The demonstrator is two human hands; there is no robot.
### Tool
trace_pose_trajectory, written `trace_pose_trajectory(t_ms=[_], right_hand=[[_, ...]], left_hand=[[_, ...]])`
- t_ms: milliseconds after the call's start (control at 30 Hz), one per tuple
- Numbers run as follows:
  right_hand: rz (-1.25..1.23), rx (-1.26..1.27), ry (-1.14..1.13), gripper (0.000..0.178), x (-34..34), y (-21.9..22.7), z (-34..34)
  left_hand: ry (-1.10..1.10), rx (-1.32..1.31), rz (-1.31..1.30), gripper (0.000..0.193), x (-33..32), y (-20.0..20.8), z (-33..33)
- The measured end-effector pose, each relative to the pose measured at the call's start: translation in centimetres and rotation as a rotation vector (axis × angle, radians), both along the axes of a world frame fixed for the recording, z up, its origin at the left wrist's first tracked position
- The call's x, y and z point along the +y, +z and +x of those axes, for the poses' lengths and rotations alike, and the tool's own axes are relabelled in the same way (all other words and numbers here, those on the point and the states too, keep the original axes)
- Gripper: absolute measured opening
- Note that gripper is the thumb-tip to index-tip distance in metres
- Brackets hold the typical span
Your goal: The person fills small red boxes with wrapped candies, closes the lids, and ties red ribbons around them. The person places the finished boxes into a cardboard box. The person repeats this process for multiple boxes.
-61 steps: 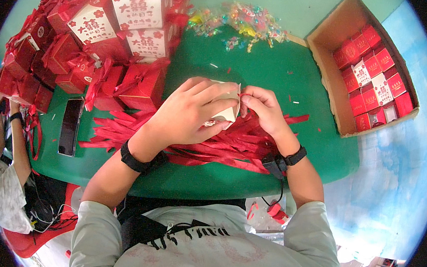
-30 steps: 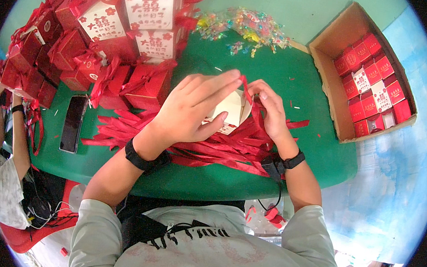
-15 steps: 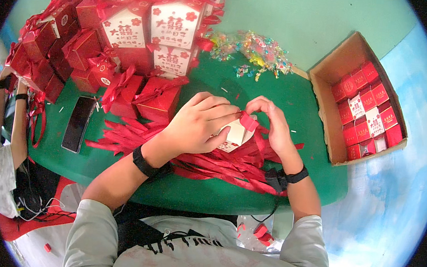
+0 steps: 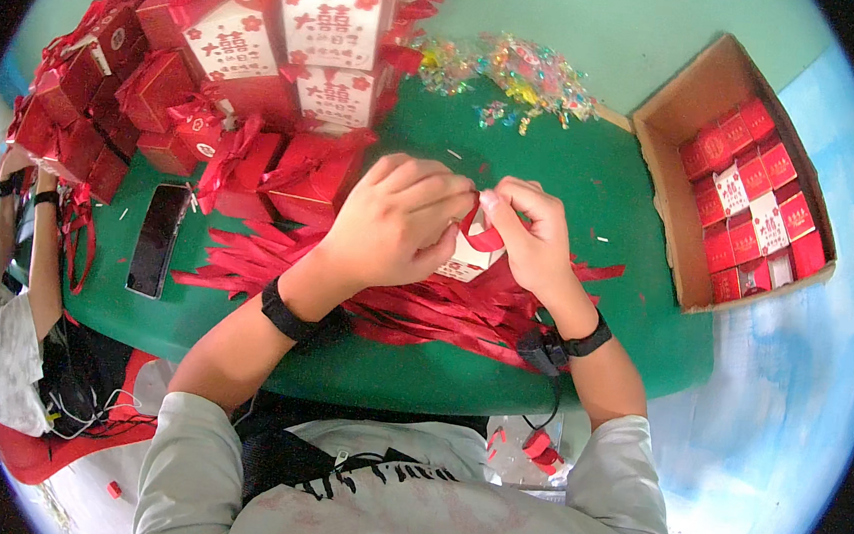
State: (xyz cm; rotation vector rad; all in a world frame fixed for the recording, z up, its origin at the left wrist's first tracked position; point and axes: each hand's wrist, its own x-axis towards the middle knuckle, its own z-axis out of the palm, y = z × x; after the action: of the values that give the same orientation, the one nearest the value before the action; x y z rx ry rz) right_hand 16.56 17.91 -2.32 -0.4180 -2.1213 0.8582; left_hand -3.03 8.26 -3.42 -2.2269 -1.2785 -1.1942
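Both my hands meet over a small white gift box [image 4: 464,262] with red print. At its top, a red ribbon [image 4: 486,238] is pinched by the thumb and curled fingers of my right hand [image 4: 532,233]. My left hand [image 4: 390,222] is closed at the box's left side, its fingertips against the ribbon; my hand hides most of the box there. Beneath the box and my wrists spreads a bundle of loose red ribbons [image 4: 408,311]. Two red boxes with bows, one of them a red gift box [image 4: 311,190], stand just left of my left hand.
Tied red and white boxes [image 4: 229,41] are stacked at the far left. Wrapped candies [image 4: 512,73] lie at the back. An open carton [image 4: 668,201] at the right holds several boxes. A phone [image 4: 158,241] lies left; another person's arm [image 4: 44,257] is at the left edge.
My right hand has drawn in toward my left, and its thumb now presses on the ribbon, which forms a loop above the box. The whole view has shifted slightly.
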Motion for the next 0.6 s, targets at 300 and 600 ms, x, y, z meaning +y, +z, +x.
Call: trace_pose_trajectory(t_ms=[300,600], right_hand=[[0.087,0.057,-0.022,0.024,1.1,-2.5,-0.1],[-0.062,0.062,0.039,0.016,1.3,0.1,1.7]], left_hand=[[-0.077,-0.039,0.014,0.038,-1.2,2.3,0.2],[0.207,0.145,-0.167,0.028,-9.5,8.7,-6.1]])
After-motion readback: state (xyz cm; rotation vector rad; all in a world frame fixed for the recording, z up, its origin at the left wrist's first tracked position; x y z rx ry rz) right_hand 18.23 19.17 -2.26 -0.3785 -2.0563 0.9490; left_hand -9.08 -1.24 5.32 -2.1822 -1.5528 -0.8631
